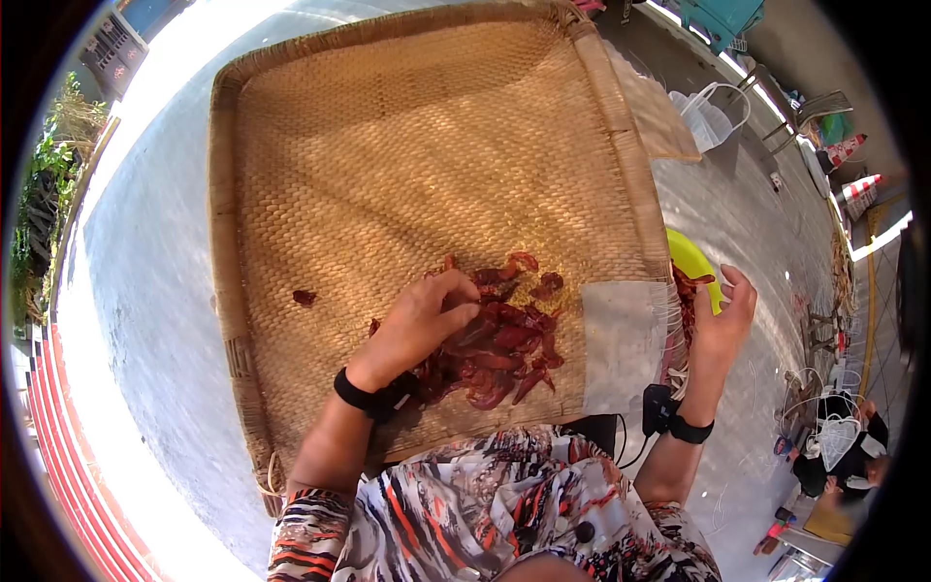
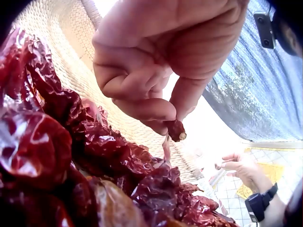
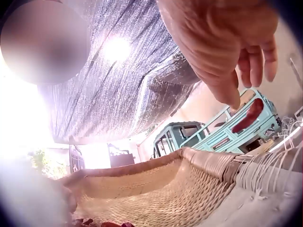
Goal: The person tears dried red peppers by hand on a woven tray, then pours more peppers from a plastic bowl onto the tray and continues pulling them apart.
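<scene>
Over a pile of dried red chilies (image 1: 495, 354) on the woven tray (image 1: 388, 145), my left hand (image 1: 417, 325) is bent with its thumb and fingers together. In the left wrist view those fingertips pinch a dried chili (image 2: 176, 131), its stem end showing. My right hand (image 1: 722, 325) is beyond the tray's right rim, beside a lime-green basin (image 1: 690, 254) with red chilies inside. Its fingers are loosely spread. One red chili (image 3: 248, 116) appears in the air below the fingertips in the right wrist view, apart from them.
A grey patch (image 1: 626, 335) covers the tray's near right corner. Pale seeds (image 1: 519, 242) lie scattered beyond the pile, and a lone chili piece (image 1: 304, 298) sits to the left. A white plastic bag (image 1: 706, 121) stands at the far right; another person (image 1: 844, 446) is at lower right.
</scene>
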Available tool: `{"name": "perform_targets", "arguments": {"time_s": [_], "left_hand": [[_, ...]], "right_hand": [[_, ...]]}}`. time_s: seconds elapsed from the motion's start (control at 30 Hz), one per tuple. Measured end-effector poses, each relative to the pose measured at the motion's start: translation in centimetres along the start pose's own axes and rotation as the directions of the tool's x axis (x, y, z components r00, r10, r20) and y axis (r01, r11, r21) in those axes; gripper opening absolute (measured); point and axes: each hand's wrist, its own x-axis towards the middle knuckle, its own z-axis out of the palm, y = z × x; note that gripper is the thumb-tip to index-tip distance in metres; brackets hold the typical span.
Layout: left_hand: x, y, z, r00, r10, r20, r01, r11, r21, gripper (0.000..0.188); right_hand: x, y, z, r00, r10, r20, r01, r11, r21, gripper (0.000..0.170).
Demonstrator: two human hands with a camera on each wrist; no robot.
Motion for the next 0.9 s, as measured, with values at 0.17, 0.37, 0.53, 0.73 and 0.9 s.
{"name": "perform_targets", "arguments": {"time_s": [0.17, 0.37, 0.53, 0.73, 0.9], "left_hand": [[-0.1, -0.7, 0.0, 0.989, 0.081, 0.122, -0.092, 0.992, 0.085, 0.014], [-0.2, -0.2, -0.5, 0.999, 0.034, -0.019, -0.034, 0.999, -0.004, 0.013], [0.4, -2.7, -0.5, 0.931, 0.185, -0.313, -0.08, 0.944, 0.321, 0.023], [0.3, -3.1, -0.3, 0.931, 0.134, -0.341, 0.005, 0.926, 0.378, 0.031], [-0.1, -2.8, -0.5, 0.951, 0.102, -0.292, 0.011, 0.933, 0.36, 0.032]], "right_hand": [[-2.4, -6.4, 3.4, 0.756, -0.025, 0.654, -0.029, 0.997, 0.071, 0.035], [-4.4, -6.8, 9.5, 0.721, -0.293, 0.628, 0.244, 0.955, 0.165, 0.027], [-3.5, -6.9, 9.7, 0.728, -0.239, 0.642, 0.145, 0.97, 0.196, 0.019], [-3.0, -8.2, 11.9, 0.753, -0.311, 0.58, 0.269, 0.95, 0.16, 0.019], [-2.7, -8.4, 10.9, 0.772, -0.212, 0.6, 0.155, 0.977, 0.146, 0.017]]}}
